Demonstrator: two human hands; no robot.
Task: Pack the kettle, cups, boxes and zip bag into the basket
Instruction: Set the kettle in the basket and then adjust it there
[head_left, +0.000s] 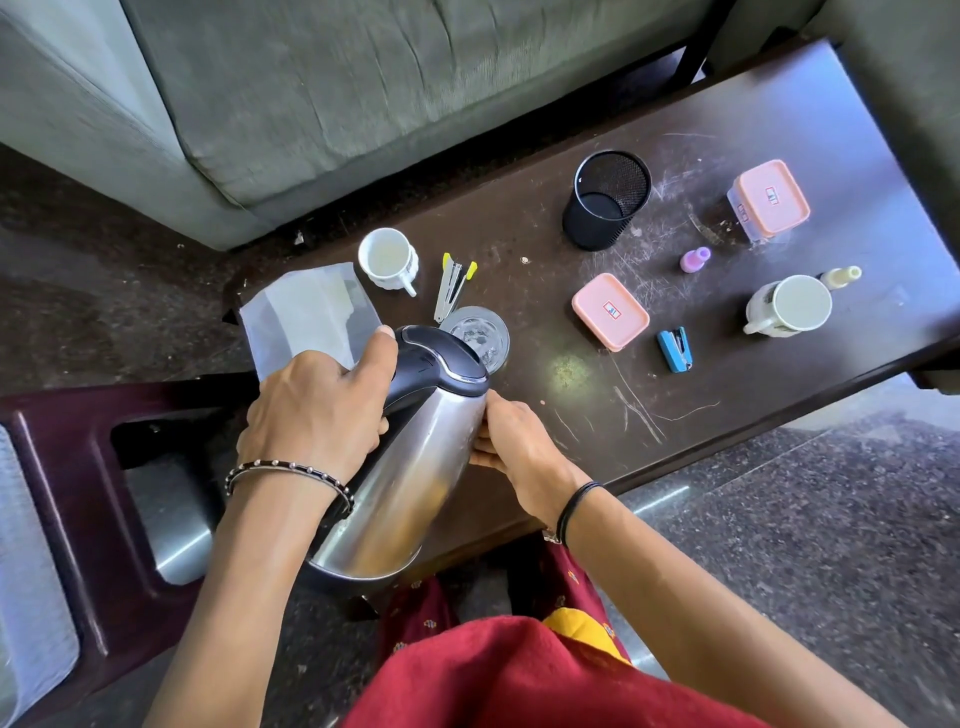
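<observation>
Sofa (322, 93): grey, along the far side of the table.
Table (545, 270): dark and scratched, with most of the task's things on it.
Maroon plastic piece (78, 467): sits to the person's left; I cannot tell whether it is the basket.
Kettle (410, 467): steel with a black lid and handle, held clear of the table at its near edge, tilted with its top leaning away from the person.
Zip bag (306, 312): lies flat on the table's left corner, just beyond the kettle.
Boxes: a tall pink-lidded box (772, 200) stands far right and a flat pink box (610, 310) sits mid-table.
Cups: one white cup (387, 257) is near the bag and another mug (789, 304) is at the right.
Glass (480, 335): just behind the kettle's lid.
Left hand (317, 405): fingers wrapped tight round the black handle, thumb near the lid.
Right hand (514, 447): cupped round the steel body, steadying it.
Advice: keep both hands on the kettle, bring it upright, swing it wide of the glass, and set its base down first.
</observation>
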